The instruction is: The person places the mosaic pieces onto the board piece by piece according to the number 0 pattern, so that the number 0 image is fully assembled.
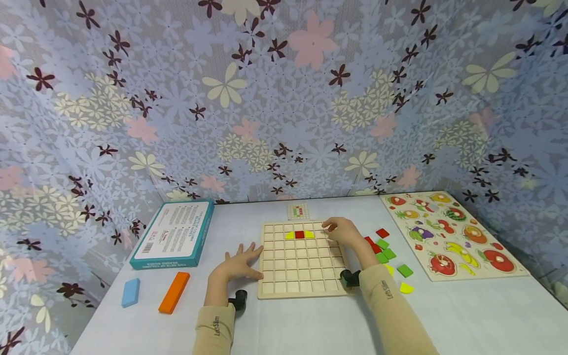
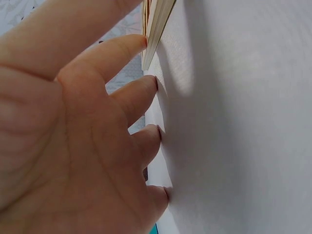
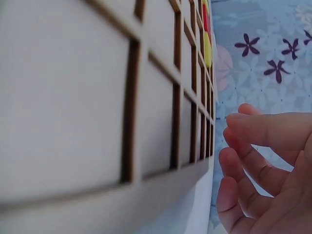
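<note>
A wooden grid board [image 1: 298,266] lies flat on the table. Near its far edge, a red square tile [image 1: 300,234] sits between two yellow curved tiles, the left one [image 1: 289,235] and the right one [image 1: 309,234]. My left hand [image 1: 237,265] is spread at the board's left edge; in the left wrist view its fingertips [image 2: 152,84] rest on the white tabletop, the index finger at the board's side. Over the board's far right corner, my right hand [image 1: 345,231] has loosely bent fingers. The right wrist view shows nothing between its thumb [image 3: 243,124] and fingers.
Loose red, green and yellow tiles [image 1: 389,253] lie right of the board, partly behind the right forearm. A small pattern card [image 1: 298,211] lies beyond it. A fruit puzzle board [image 1: 448,236] is far right. At left are a teal box [image 1: 173,234], an orange block [image 1: 174,293] and a blue block [image 1: 130,292].
</note>
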A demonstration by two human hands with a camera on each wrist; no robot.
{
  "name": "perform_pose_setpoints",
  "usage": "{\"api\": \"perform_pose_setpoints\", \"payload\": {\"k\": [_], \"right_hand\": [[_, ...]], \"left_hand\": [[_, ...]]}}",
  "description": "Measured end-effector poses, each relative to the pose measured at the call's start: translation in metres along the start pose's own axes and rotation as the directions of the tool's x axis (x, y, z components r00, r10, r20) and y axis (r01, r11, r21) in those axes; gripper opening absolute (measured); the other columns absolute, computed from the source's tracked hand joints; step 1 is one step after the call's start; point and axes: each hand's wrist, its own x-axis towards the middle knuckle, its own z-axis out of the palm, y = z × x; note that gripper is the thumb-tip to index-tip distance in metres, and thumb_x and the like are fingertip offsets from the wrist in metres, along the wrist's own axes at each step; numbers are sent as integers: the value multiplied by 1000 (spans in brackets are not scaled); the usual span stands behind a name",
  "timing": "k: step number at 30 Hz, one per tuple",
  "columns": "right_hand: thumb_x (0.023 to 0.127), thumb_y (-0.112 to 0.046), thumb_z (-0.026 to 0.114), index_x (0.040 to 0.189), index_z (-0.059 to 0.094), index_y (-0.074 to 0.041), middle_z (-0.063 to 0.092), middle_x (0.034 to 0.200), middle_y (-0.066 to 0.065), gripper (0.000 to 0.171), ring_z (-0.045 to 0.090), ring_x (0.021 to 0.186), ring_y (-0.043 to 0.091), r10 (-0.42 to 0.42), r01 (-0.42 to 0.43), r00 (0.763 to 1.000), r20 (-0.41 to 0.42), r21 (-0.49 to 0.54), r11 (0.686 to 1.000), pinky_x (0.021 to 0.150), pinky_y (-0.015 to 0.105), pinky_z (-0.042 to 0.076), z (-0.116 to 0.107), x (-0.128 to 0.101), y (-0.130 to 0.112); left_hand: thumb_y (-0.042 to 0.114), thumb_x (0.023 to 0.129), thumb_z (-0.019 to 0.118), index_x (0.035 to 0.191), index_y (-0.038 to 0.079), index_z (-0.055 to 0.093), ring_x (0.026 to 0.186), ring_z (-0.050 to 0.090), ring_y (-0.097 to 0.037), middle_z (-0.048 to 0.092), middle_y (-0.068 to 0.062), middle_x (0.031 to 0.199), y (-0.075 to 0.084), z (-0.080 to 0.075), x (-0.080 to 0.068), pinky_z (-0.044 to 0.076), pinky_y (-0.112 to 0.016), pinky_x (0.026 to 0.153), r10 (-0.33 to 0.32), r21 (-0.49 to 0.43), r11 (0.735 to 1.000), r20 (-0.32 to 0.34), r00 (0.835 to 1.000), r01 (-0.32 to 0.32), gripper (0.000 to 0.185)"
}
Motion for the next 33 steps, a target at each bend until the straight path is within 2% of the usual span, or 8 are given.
{"api": "perform_pose_setpoints", "payload": {"k": [5,10,16,21,27,28,33], "right_hand": [[82,2,55,110,63,-1,60,100,17,29,55,88,29,-5,5,1000,-15,6,1000,66,32,47,-6,-4,9],[79,4,54,112,62,0,60,101,19,34,54,88,30,6,-5,999,-32,24,1000,64,31,45,-12,-7,15],[78,5,56,111,62,1,61,100,19,34,55,93,33,12,-12,998,-56,7,1000,71,37,48,-18,-8,22],[77,5,56,110,62,1,60,100,20,34,55,94,33,25,-25,998,-61,6,1000,72,38,48,-23,-9,27],[71,8,54,107,63,0,61,103,22,39,55,95,35,29,-36,995,-93,-80,996,69,37,47,-28,-12,32],[70,8,53,107,63,0,61,104,23,39,55,95,35,33,-43,994,-103,-100,994,69,36,46,-29,-12,33],[71,9,46,108,64,-2,58,112,26,43,53,91,36,92,-113,987,-132,-165,980,63,34,40,-32,-14,41]], "left_hand": [[25,69,78,142,11,37,139,-1,-42,20,-17,151,1,0,0,-12,-66,103,-2,0,1000,1,1000,2,84],[25,69,78,142,11,37,139,-2,-41,20,-16,151,-1,1,2,-12,-66,103,-1,-4,1000,1,1000,1,85],[25,69,78,142,11,37,139,-3,-41,19,-16,152,1,1,1,-14,-65,104,-5,-11,1000,-2,1000,5,85],[25,69,78,142,11,37,139,-2,-41,20,-16,151,2,-1,1,-13,-65,104,-4,-5,1000,-7,1000,4,85],[26,69,78,142,13,37,140,-3,-40,19,-15,152,0,-2,1,-15,-64,103,-4,-17,1000,10,1000,4,85],[30,69,78,143,14,37,139,-5,-41,19,-16,152,-1,-1,0,-18,-64,102,16,-24,1000,11,1000,-16,86],[30,69,78,142,15,37,139,-4,-41,19,-16,152,-2,0,1,-17,-64,102,15,-22,1000,12,1000,-14,86]]}}
